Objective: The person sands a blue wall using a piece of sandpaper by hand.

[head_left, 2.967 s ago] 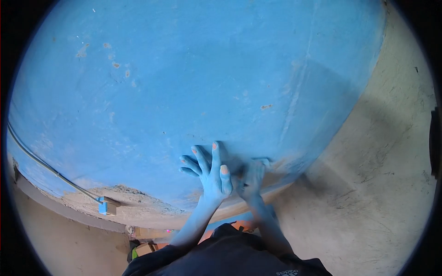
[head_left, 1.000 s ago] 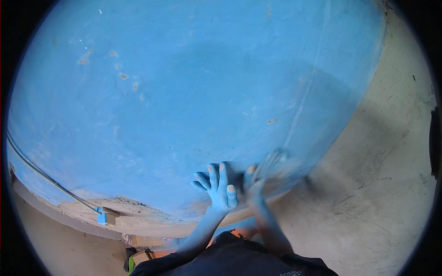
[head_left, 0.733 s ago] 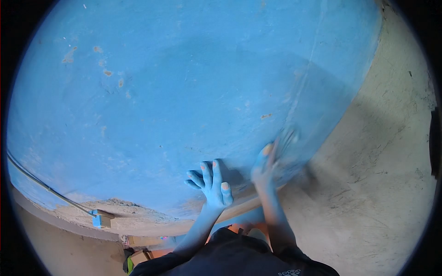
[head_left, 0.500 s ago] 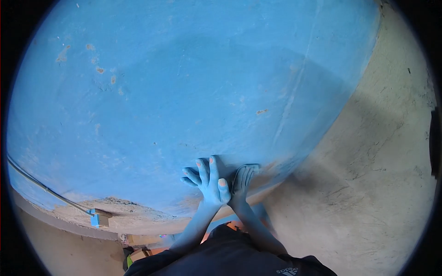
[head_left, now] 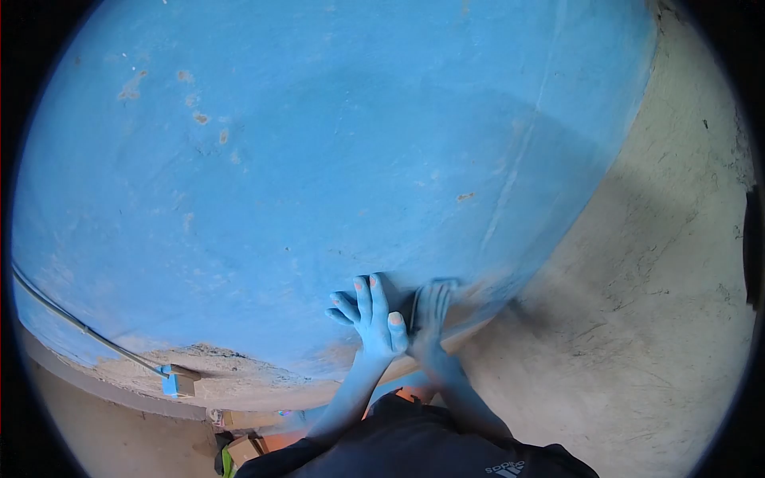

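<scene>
While you faced the big, flat-looking wall painted bright blue [head_left: 319, 175], your bare, blue-coated left hand [head_left: 376, 325] was up against its low part. That hand was open, with its fingers spread on the paint and its thumb sticking out on the right. I saw nothing in it. Your bare, blue-coated right hand [head_left: 431, 312] was just beside it, with its fingers straight, close together and pointing up the wall. A thin edge peeked out past those fingers, so I could not tell if they gripped something flat or only pressed.

The long, worn, brownish-grey patch [head_left: 476, 299] was on the wall just to the right of your right hand, so that hand was the nearer one. The patch slanted up and to the right, along the wall's bottom edge. Past it was a rough, grey, bare surface [head_left: 606, 319]. Well off to the left, a small, blue-sided box [head_left: 180, 382] sat at the end of a thin, grey cable [head_left: 88, 328].
</scene>
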